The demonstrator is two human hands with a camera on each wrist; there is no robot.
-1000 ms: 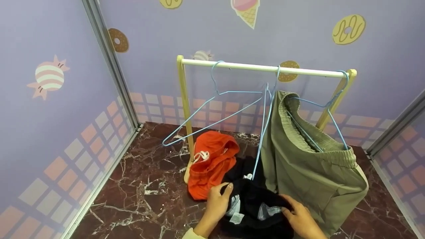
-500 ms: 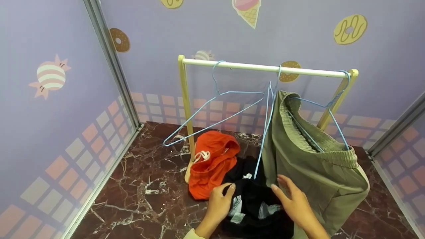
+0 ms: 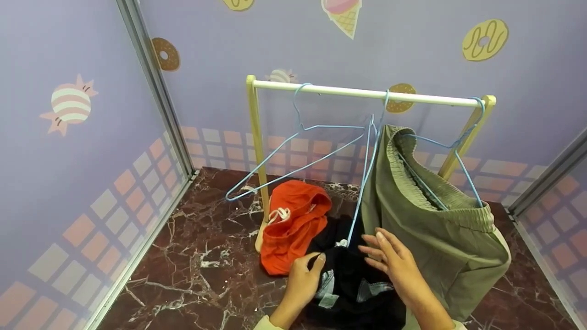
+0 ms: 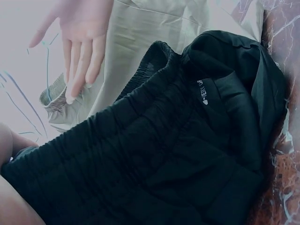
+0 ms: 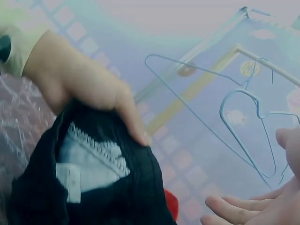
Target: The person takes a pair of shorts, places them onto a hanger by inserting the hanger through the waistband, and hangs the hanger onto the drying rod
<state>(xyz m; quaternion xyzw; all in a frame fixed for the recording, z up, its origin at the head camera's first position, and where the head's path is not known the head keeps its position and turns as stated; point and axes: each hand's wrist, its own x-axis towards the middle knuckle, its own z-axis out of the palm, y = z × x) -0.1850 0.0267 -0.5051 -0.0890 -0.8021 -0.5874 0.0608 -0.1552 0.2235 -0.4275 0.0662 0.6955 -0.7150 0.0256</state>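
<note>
My left hand [image 3: 302, 280] pinches the waistband of black elastic-waist pants [image 3: 355, 311] at their left side. The waist gapes, showing pale pocket lining and a white label [image 5: 70, 182]. White lettering [image 4: 203, 93] marks the pants' outside; their length is hidden. My right hand [image 3: 398, 263] is off the pants, fingers spread and fairly straight, above their right side and near the lower end of the middle blue wire hanger [image 5: 223, 115]. This hanger bears no garment and hangs almost edge-on in the head view, its lower end just over the pants.
A small rack with a white bar [image 3: 339, 90] stands behind. Another bare blue hanger [image 3: 300, 175] hangs at left. Olive trousers [image 3: 412, 243] hang at right, close beside my right hand. Orange shorts [image 3: 293, 229] with a white drawstring lie on the marbled surface [image 3: 192, 256].
My right hand has let go of the waistband's right side, then risen up and left toward the middle hanger with its fingers spread. My left hand keeps its pinch in place.
</note>
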